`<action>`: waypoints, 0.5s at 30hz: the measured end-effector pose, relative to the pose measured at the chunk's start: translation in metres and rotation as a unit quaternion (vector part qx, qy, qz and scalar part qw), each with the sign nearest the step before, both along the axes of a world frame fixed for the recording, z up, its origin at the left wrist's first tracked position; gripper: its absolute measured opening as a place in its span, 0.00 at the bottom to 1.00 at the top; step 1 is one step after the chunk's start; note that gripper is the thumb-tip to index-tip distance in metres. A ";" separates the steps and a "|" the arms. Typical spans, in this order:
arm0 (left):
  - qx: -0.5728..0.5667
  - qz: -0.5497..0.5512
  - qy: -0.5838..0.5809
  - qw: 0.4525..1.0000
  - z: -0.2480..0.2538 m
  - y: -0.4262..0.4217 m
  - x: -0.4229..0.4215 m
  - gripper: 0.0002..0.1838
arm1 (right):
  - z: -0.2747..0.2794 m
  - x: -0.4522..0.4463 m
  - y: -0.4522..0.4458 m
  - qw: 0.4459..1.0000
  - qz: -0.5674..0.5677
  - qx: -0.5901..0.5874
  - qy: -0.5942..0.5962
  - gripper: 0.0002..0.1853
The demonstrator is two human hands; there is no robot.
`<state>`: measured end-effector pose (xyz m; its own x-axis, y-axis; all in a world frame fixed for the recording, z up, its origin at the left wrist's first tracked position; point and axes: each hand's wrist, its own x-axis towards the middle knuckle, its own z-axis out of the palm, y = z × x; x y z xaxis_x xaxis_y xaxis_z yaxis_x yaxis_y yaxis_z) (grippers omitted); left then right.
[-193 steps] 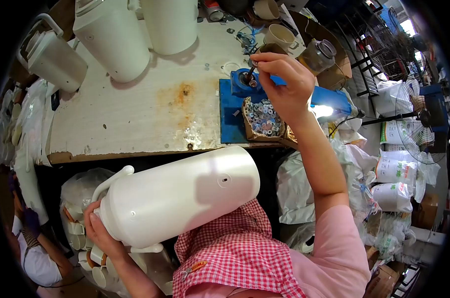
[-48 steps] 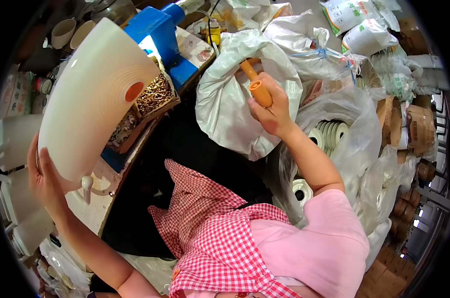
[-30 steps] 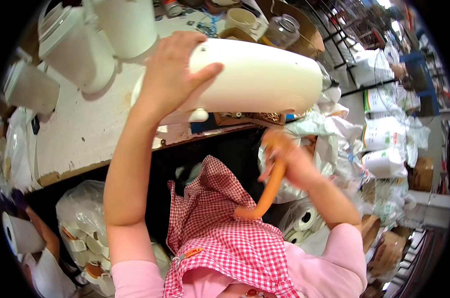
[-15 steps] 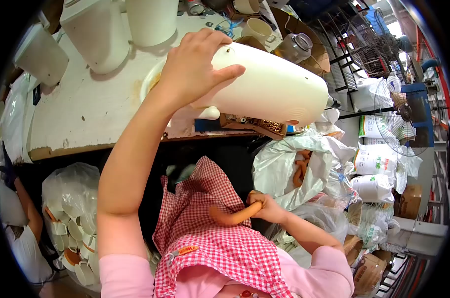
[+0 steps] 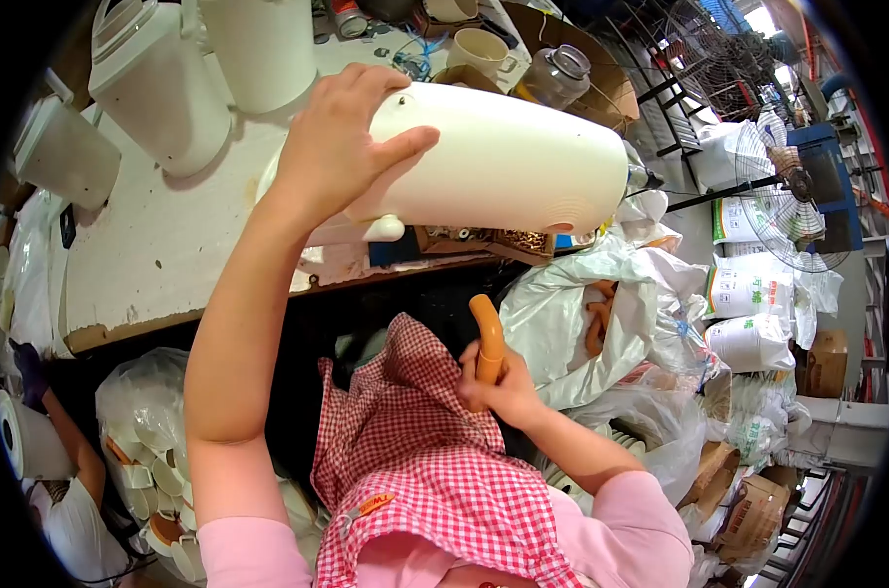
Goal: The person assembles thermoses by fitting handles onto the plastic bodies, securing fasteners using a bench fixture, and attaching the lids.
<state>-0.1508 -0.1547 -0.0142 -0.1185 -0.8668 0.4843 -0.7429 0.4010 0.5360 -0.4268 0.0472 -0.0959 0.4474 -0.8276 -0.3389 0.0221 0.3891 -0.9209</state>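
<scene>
My left hand [image 5: 342, 147] grips one end of a large white jug body [image 5: 503, 162] lying on its side at the workbench's front edge. A round orange-tinted hole shows low at the jug's far right end. Over my checked apron [image 5: 415, 431], my right hand [image 5: 498, 387] is closed round a curved orange handle [image 5: 487, 338], whose bent end points up. Partly hidden under the jug are boxes of small brass-coloured screws [image 5: 523, 243] and washers. To the right of my right hand, an open white sack [image 5: 552, 304] holds more orange handles [image 5: 598, 318].
White jugs [image 5: 160, 93] stand on the bench [image 5: 150, 265] at upper left. A mug [image 5: 479, 51] and a glass jar [image 5: 559, 73] are behind the jug. A fan [image 5: 795, 181] is at right. Bagged lids [image 5: 146, 421] and a co-worker's arm [image 5: 72, 436] are at lower left.
My right hand has brought the orange handle from the sack to above my apron and has turned it so the bent end points up. The jug now lies sideways under my left hand.
</scene>
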 end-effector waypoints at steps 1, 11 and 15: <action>-0.013 -0.003 0.000 1.000 -0.001 0.000 0.000 0.28 | -0.009 0.005 -0.004 0.999 -0.021 0.040 -0.027 0.17; -0.075 0.027 0.015 0.997 -0.012 -0.002 0.002 0.29 | 0.125 0.009 -0.117 0.952 0.007 -0.276 0.133 0.19; -0.078 0.042 0.030 0.996 -0.014 0.001 0.000 0.29 | 0.212 0.051 -0.169 0.887 0.081 -0.323 0.319 0.17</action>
